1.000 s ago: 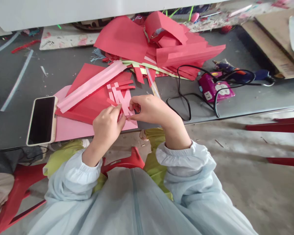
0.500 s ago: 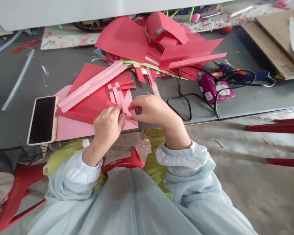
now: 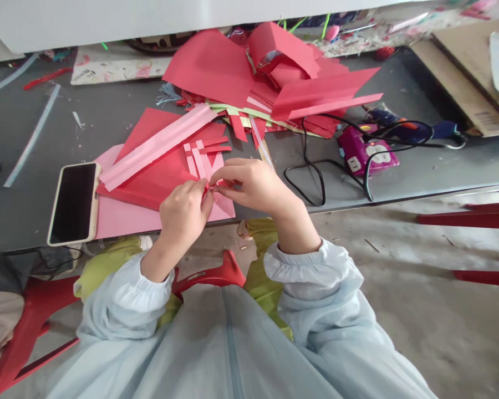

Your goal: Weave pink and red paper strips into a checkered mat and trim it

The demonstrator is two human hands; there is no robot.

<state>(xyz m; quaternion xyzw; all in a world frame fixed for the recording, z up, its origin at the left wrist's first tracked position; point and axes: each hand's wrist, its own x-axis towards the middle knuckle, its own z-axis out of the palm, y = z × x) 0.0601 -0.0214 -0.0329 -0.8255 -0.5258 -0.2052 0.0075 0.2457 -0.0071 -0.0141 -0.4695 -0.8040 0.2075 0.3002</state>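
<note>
Head view: near the front edge of the worktop (image 3: 29,219), our left hand (image 3: 183,208) pinches a red strip (image 3: 207,188), its grip together on it; our right hand (image 3: 255,183) touches there too (whether clamped, we cannot tell). Pink strips (image 3: 197,159) lie just beyond, the phone (image 3: 74,204) farther left.

Place: apparently a craft workroom
Table (image 3: 25,208): dark, across the upper half
Paper (image 3: 210,66): red, heaped at upper centre
Cardboard (image 3: 444,86): pieces, upper right
Floor (image 3: 419,332): bare, concrete-looking, lower right
</note>
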